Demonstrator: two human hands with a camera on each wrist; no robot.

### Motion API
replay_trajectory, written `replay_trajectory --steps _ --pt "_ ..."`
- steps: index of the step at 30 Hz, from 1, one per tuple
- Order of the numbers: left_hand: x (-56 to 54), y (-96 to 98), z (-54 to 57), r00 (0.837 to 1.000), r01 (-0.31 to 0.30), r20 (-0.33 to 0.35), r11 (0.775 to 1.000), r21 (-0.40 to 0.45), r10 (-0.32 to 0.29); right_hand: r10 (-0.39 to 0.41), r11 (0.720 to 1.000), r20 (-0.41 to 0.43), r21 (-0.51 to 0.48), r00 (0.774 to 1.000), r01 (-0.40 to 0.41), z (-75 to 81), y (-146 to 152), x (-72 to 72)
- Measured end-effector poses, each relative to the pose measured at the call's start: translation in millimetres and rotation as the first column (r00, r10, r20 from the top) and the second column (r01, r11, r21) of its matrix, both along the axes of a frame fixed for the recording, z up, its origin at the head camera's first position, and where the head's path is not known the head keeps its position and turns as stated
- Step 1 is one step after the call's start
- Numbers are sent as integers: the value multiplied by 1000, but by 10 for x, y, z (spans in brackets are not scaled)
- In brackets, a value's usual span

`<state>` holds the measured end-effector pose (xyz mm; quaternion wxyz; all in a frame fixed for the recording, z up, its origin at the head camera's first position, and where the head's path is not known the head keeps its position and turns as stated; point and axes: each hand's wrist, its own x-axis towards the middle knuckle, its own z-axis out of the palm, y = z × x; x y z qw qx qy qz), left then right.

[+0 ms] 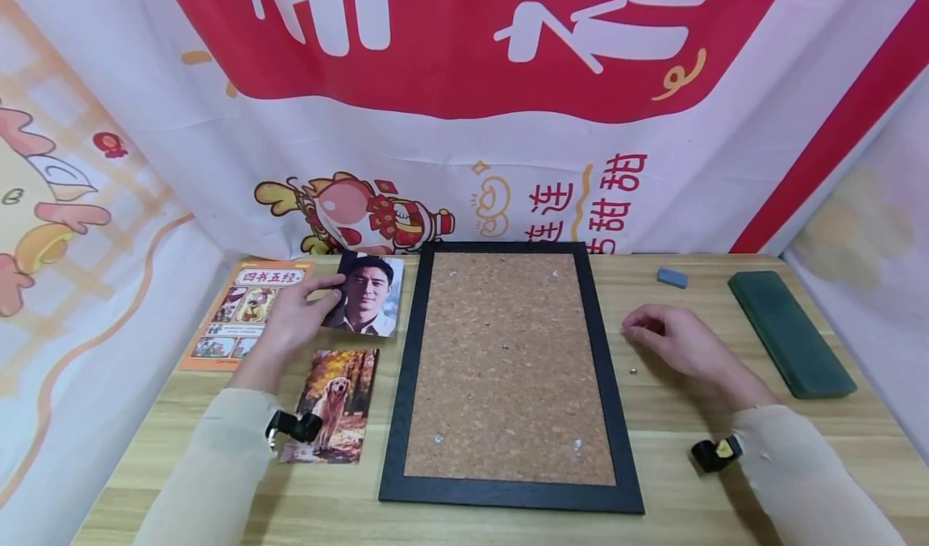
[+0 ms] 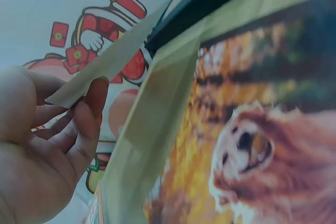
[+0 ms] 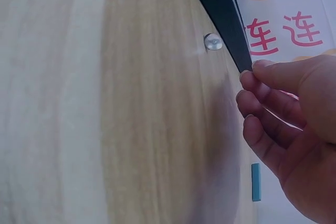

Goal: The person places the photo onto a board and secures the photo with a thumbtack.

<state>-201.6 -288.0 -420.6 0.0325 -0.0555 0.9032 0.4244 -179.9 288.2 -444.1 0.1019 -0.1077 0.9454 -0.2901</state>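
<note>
My left hand [image 1: 301, 312] pinches the left edge of a portrait photo [image 1: 377, 296], thumb on one face and fingers behind. In the left wrist view the photo [image 2: 107, 69] is seen edge-on, raised off the table. A photo of a golden retriever [image 1: 341, 401] lies below it. At centre is a cork board [image 1: 508, 368] in a black frame [image 1: 508, 491], with several small shiny spots on the cork. To its right, my right hand [image 1: 678, 340] hovers with fingers loosely bent, nothing visible in them. A small metal thumbtack [image 1: 633, 371] lies under it, clearer in the right wrist view [image 3: 213, 41].
An orange-bordered booklet [image 1: 225, 320] lies at the back left, partly behind the left hand. A blue eraser [image 1: 672, 277] sits at the back right. A dark green case [image 1: 791, 332] lies at the far right. A printed cloth [image 1: 464, 143] hangs along the table's back edge.
</note>
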Motion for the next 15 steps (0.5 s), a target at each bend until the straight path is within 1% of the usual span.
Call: replay_trajectory --steps 4,7,9,11,13,15 --pt "-6 62 44 1000 20 18 998 55 -21 7 1000 -15 -5 1000 -7 29 -10 -7" --pt "-23 139 78 997 66 32 993 102 -70 7 1000 -24 -7 1000 -8 44 -19 -16" --pt "-39 192 92 995 92 34 990 107 -96 7 1000 -29 -6 1000 -7 51 -31 -22" --pt "-53 252 100 992 106 50 988 112 -113 11 1000 -36 -6 999 -12 57 -50 -33" --pt "-61 310 106 991 112 62 988 108 -119 14 1000 -37 -5 999 -14 65 -76 -45" --pt "-66 365 109 989 119 71 985 122 -128 17 1000 -40 -4 999 -18 76 -103 -61"
